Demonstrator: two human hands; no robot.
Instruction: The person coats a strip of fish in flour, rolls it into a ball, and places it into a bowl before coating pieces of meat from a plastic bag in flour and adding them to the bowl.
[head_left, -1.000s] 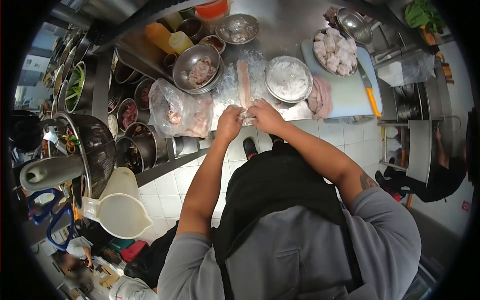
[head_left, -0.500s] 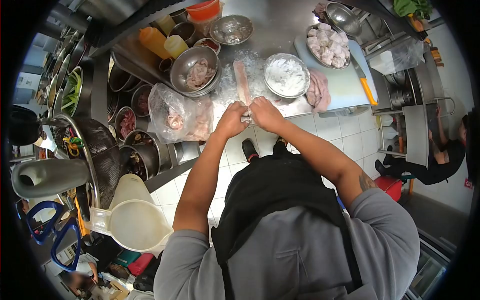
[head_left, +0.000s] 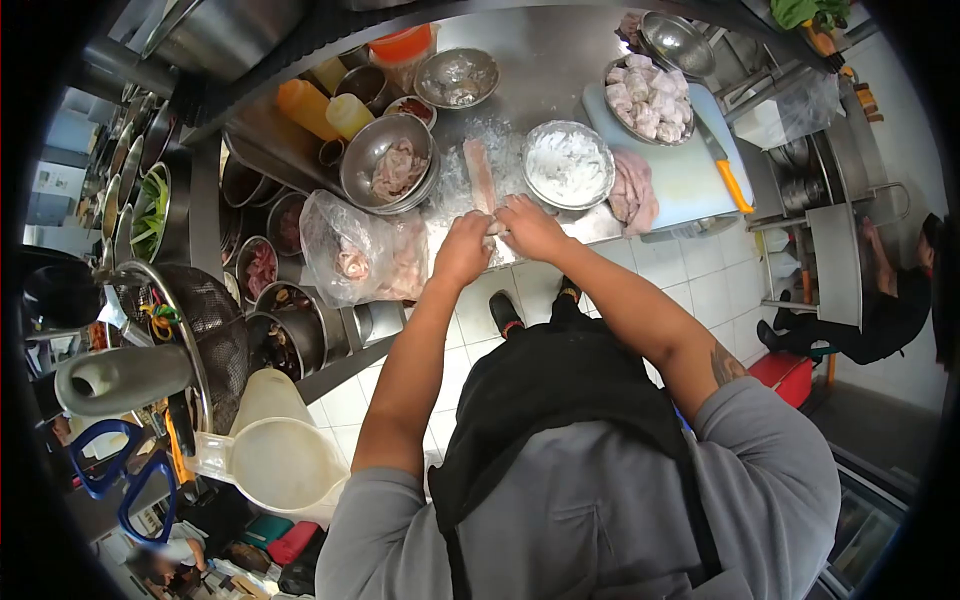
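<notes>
A long, pale pink strip of raw meat (head_left: 480, 175) lies on the flour-dusted steel counter, pointing away from me. At its near end, my left hand (head_left: 463, 248) and my right hand (head_left: 529, 227) sit side by side with fingers curled in, both closed on that end. The fingers partly hide the meat between them. To the right stands a metal bowl of white flour (head_left: 569, 162), with a crumpled cloth (head_left: 633, 190) beside it. At the left are a metal bowl with meat pieces (head_left: 397, 172) and a clear plastic bag with raw meat (head_left: 350, 245).
A white cutting board (head_left: 705, 185) at the right carries a bowl of floured pieces (head_left: 648, 98) and a yellow-handled knife (head_left: 733, 183). Farther back are a small floured bowl (head_left: 458, 78) and squeeze bottles (head_left: 348, 117). A plastic jug (head_left: 285, 462) hangs at the lower left; another person (head_left: 890, 310) is far right.
My view has shifted slightly. Both hands stay at the near end of the meat strip; my right hand's fingers look a little more extended.
</notes>
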